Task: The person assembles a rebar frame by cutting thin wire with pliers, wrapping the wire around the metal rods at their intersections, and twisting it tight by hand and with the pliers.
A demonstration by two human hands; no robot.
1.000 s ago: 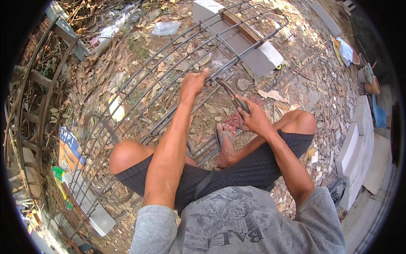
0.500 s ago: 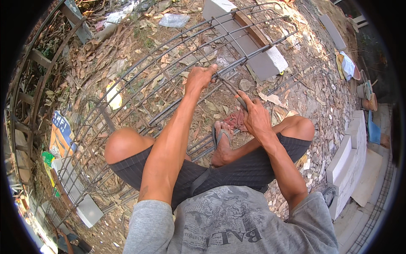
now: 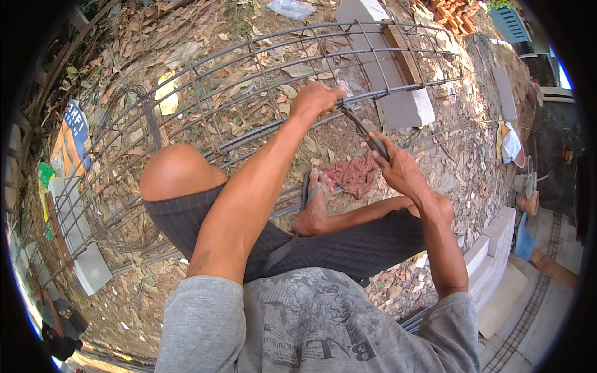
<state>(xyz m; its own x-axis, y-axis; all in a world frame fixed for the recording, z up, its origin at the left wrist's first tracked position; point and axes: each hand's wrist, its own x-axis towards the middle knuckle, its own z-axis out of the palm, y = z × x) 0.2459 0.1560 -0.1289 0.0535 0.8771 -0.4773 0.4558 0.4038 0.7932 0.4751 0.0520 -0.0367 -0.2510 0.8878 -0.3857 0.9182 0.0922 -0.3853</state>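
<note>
Steel-bar cage [image 3: 379, 94] runs from the left side of the frame across to the upper right, bars crossing above a wooden strip [image 3: 404, 57] on a pale block [image 3: 407, 112]. Left hand [image 3: 315, 101], upper centre, is closed over the cage's near bars; fingertips mostly hidden. Right hand [image 3: 403, 168], right of centre, is wrapped around the handles of dark pliers [image 3: 359, 127], which slant up and left; their tip is at the near bars, just beside the left thumb. Whether the tip grips anything cannot be told. Reddish cloth [image 3: 356, 176] lies on leaf-littered ground [image 3: 317, 149] below the pliers, near the sandalled foot [image 3: 316, 208]. A second pale block [image 3: 92, 271] sits lower left.
</note>
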